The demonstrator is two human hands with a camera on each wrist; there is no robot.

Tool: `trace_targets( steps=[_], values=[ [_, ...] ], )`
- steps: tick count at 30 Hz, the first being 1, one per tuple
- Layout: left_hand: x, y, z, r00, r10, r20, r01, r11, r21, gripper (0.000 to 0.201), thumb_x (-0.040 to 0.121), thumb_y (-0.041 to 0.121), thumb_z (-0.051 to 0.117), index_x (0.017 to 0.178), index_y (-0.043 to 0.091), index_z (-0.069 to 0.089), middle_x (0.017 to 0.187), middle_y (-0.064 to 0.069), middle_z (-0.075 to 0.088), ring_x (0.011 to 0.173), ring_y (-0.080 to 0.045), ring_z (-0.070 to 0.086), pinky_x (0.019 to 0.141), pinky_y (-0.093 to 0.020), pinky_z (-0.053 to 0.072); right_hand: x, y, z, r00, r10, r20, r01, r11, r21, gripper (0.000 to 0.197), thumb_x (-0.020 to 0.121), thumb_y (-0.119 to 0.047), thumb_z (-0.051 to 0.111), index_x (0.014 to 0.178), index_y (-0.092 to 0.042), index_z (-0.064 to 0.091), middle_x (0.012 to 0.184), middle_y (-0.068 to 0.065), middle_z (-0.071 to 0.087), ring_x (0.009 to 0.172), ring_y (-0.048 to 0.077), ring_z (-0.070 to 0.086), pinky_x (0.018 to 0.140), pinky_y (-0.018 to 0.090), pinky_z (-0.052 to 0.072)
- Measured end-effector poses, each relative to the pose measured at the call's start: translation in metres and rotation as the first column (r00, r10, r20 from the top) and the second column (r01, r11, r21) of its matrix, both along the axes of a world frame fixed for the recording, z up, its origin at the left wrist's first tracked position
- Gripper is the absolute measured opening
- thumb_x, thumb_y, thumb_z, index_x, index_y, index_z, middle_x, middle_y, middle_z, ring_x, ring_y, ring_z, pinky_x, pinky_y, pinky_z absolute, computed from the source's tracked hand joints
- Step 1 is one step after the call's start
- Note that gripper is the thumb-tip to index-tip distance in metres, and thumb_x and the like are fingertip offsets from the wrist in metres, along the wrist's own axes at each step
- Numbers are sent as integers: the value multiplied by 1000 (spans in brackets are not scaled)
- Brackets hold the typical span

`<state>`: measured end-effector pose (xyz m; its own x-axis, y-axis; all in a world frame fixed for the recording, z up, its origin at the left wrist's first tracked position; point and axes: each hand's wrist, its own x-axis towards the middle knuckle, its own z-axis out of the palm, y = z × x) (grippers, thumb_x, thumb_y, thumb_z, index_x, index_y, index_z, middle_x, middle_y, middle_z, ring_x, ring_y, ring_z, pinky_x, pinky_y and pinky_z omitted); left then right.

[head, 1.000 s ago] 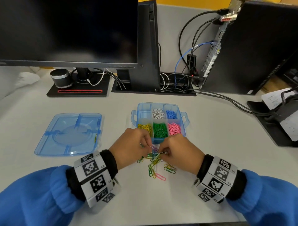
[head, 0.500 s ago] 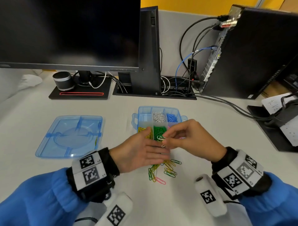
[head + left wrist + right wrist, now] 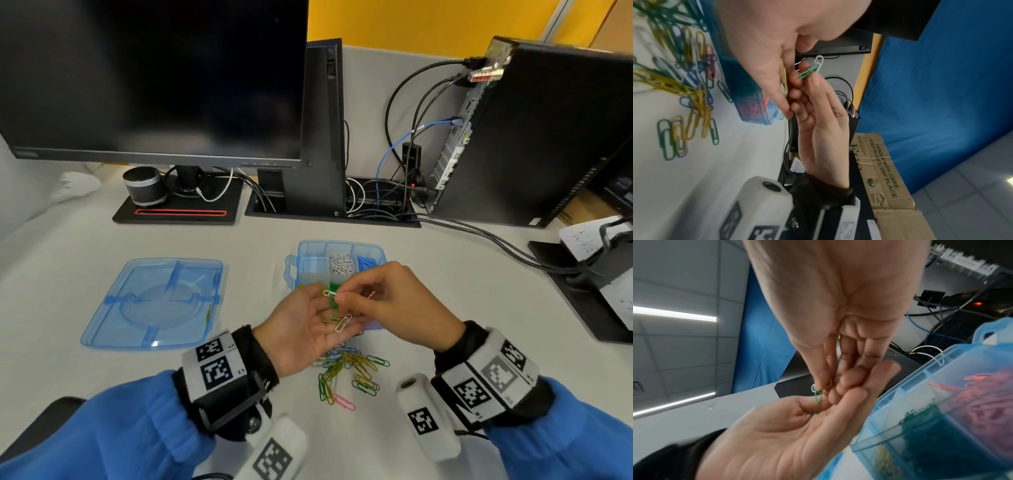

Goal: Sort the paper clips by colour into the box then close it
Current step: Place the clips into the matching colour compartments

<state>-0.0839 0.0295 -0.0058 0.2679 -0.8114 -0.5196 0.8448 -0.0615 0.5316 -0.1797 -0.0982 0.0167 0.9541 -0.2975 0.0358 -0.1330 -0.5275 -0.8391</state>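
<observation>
Pale grey worktop, carrying: an open blue compartment box; its lid lying well apart; a loose heap of mixed paper clips sitting nearer; a monitor stand; a computer tower standing upright.

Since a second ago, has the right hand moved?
Yes. The right hand rose off the loose paper clip pile toward the blue plastic compartment box, pinching clips.
</observation>
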Motion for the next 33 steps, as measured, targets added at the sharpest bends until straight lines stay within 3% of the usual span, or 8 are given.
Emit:
trace_targets(
  steps=[4, 7, 12, 19, 23, 28, 31, 33],
  values=[
    [4, 4, 3, 985, -63, 159, 60, 998, 22, 50, 103, 37, 36, 118, -4, 60, 114, -22, 67, 106, -32, 66, 88, -33, 54, 2, -3, -3, 996, -79, 40, 84, 985, -153, 8, 83, -17, 73, 76, -14, 77, 64, -5, 71, 57, -2, 60, 59, 8, 44],
    [4, 5, 6, 958, -115, 262, 109, 993, 37, 35, 102, 27, 42, 115, 3, 64, 109, -18, 70, 103, -28, 68, 89, -30, 54, 3, -4, -7, 988, -129, 85, 144, 967, -211, 10, 79, -19, 75, 71, -15, 76, 59, -6, 68, 55, 0, 58, 57, 9, 43],
    [3, 7, 1, 942, -139, 304, 124, 990, 71, 26, 98, 14, 50, 111, -2, 66, 103, -19, 72, 95, -26, 71, 78, -26, 59, 3, -7, -11, 989, -108, 97, 130, 957, -258, 7, 81, -17, 74, 75, -14, 76, 62, -9, 68, 57, 0, 59, 59, 9, 44],
    [4, 10, -1, 930, -204, 305, 170, 976, 135, 23, 96, 14, 53, 102, -3, 69, 98, -19, 73, 88, -25, 73, 72, -25, 59, 5, -19, -9, 976, -185, 117, 214, 921, -326, 9, 85, -15, 70, 77, -15, 76, 67, -6, 70, 71, 3, 61, 62, 4, 41],
    [4, 9, 0, 939, -174, 296, 141, 982, 129, 24, 94, 14, 58, 103, -5, 68, 97, -20, 73, 85, -25, 73, 67, -25, 60, 28, -38, 0, 962, -230, 147, 269, 885, -380, 8, 84, -14, 70, 81, -13, 77, 71, -5, 71, 59, -3, 59, 62, 0, 40],
    [6, 9, 2, 948, -102, 301, 71, 991, 114, 22, 90, 15, 62, 100, -4, 68, 94, -19, 73, 81, -25, 74, 64, -25, 60, 46, -46, 3, 994, -102, -43, 66, 856, -512, 28, 91, -22, 62, 117, -15, 68, 99, -3, 72, 76, 8, 59, 76, 17, 48],
    [10, 10, 1, 949, -72, 305, 39, 993, 113, 24, 89, 15, 63, 100, -5, 68, 94, -20, 73, 80, -25, 74, 63, -25, 59, 41, -36, 7, 1000, -18, 21, 25, 922, -386, 27, 91, -32, 62, 115, -23, 70, 94, -9, 72, 80, 3, 62, 70, 7, 44],
    [12, 9, 0, 949, -67, 309, 33, 993, 114, 23, 88, 15, 64, 100, -5, 68, 94, -20, 73, 81, -25, 73, 63, -25, 59, 37, -29, 6, 997, 65, -37, -73, 950, -303, 21, 88, -32, 66, 105, -25, 75, 91, -12, 73, 82, 2, 65, 72, 9, 47]
  ],
)
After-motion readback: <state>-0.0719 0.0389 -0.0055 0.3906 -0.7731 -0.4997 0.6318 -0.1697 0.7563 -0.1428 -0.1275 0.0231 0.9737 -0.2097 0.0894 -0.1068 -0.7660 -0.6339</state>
